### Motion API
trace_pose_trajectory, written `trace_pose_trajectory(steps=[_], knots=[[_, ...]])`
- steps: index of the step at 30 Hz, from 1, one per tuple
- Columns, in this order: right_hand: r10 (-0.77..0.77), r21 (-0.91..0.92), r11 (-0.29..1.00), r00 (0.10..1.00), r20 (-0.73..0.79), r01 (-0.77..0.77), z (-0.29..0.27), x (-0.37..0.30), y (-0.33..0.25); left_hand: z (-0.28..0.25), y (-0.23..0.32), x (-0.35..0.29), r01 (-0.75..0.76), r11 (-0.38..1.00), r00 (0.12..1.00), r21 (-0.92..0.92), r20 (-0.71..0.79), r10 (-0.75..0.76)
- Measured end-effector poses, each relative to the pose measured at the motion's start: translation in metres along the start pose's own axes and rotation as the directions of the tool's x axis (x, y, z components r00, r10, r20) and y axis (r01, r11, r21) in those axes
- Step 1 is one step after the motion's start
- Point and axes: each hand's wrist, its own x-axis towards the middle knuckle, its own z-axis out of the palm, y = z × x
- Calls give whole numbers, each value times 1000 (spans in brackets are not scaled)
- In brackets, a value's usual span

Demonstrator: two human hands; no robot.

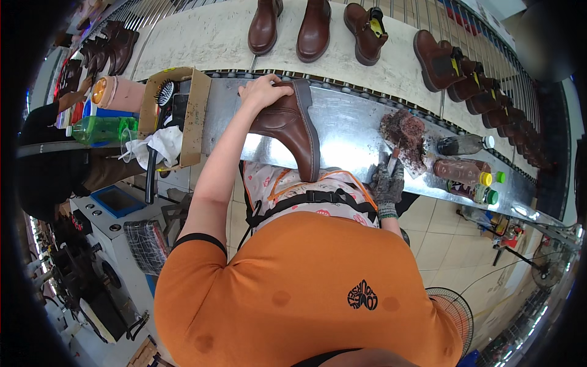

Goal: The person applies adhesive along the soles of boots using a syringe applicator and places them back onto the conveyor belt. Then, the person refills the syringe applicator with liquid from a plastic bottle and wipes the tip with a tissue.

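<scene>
A brown leather ankle boot (287,125) lies on its side on the metal ledge (348,125), its toe pointing back toward my body and its dark sole facing right. My bare left hand (264,93) grips the boot at its heel and shaft end, thumb across the leather. In a grey, stained work glove, my right hand (387,183) is closed round a small brush-like tool with a brownish handle (394,156); its working end is hard to make out. That tool points at a crumpled, brown-stained cloth or sponge (406,131) on the ledge.
Bottles with dark contents, including a yellow-capped bottle (461,172), lie right of the cloth. At left, a cardboard box (197,113) holds brushes and a white rag, beside a green bottle (104,130). Boots (313,30) stand on the conveyor behind. A person's arm (70,98) shows far left.
</scene>
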Motion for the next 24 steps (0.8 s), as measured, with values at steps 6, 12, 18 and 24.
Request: trace_pose_trajectory(steps=[6,12,18,24], knots=[[-4,-36,999,1000,-15,3,-2,4,7,3,-1,1,-14,1000,1000,-5,-22,13],[-34,-27,999,999,4,35,-1,2,4,1,-3,-2,-18,1000,1000,-20,-5,18],[43,-62,997,999,-4,-44,-1,0,-5,-17,-22,2,-107,991,992,-80,52,111],[-87,-243,968,994,-67,68,-8,12,28,-48,-17,-30,-209,977,978,-42,18,210]])
